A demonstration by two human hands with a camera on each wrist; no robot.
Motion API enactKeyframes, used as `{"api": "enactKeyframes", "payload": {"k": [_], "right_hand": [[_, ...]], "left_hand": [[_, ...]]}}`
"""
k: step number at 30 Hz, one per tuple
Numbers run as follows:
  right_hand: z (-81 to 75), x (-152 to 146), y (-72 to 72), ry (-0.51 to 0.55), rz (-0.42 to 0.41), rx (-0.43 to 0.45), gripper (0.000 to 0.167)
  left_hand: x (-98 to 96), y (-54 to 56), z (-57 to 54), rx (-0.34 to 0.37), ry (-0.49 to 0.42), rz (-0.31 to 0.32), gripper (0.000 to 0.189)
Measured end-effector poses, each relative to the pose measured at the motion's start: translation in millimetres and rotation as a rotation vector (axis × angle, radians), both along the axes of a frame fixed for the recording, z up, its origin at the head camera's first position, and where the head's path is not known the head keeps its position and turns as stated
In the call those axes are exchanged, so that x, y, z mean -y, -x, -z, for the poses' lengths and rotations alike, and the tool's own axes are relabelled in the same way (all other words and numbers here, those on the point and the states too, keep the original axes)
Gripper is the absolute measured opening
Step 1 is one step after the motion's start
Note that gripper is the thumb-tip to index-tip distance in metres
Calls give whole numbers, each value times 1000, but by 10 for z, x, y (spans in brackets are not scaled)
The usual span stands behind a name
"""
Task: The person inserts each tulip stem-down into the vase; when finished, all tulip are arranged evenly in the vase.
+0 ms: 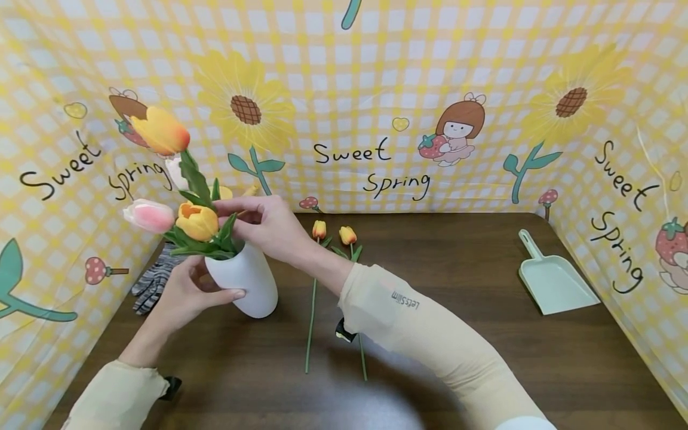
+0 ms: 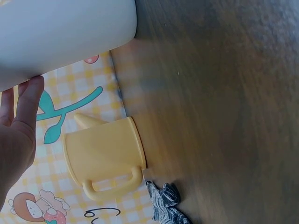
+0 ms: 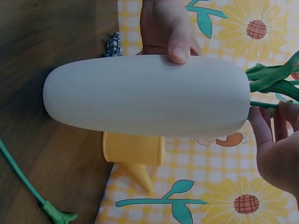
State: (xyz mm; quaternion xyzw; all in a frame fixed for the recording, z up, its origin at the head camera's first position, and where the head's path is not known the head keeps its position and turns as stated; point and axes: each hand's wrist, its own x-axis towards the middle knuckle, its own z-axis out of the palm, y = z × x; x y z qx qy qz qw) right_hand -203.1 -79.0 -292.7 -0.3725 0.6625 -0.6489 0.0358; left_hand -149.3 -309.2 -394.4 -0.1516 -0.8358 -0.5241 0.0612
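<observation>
The right hand (image 1: pixel 274 224) is closed in a pinch on a thin green plastic stem (image 3: pixel 265 104) at the mouth of a smooth white rounded vase (image 1: pixel 251 280); which bloom that stem bears cannot be confirmed. The left hand (image 1: pixel 187 286) grips the vase from the left, thumb across the near side, fingers behind. The vase stands left of the table's middle and leans in the head view; whether its base sits flat cannot be determined.

Above the rim are a large orange-yellow artificial tulip (image 1: pixel 163 132), a pink-and-white artificial tulip (image 1: pixel 149 215) and an open yellow artificial tulip (image 1: pixel 197 221), with green leaves bunched at the mouth.

Assessment: the step in hand appears to be seating the stem. The left hand should hold firm against the push; the stem is best held low, fed straight down and kept clear of the leaves.

Outward: two small yellow-orange artificial tulips (image 1: pixel 319 229) lie mid-table, blooms toward the far edge. A yellow plastic watering can (image 2: pixel 105 147) stands behind the vase, toward the far left corner. Grey striped knitted gloves (image 1: pixel 156 278) lie along the left edge of the dark wooden table (image 1: pixel 457 251); a pale green plastic dustpan (image 1: pixel 556 283) lies near the right edge.
</observation>
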Motion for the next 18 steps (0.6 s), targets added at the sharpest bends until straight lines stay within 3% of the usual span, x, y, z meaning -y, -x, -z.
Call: {"api": "enactKeyframes", "payload": {"k": [13,18], "right_hand": [[47,-29,5,37,9,89,24],[50,-88,-14,109,-40,190,27]], "left_hand": [[4,44,25,-44,-21,35,83],[11,46,31,-56,-32,46,85]]}}
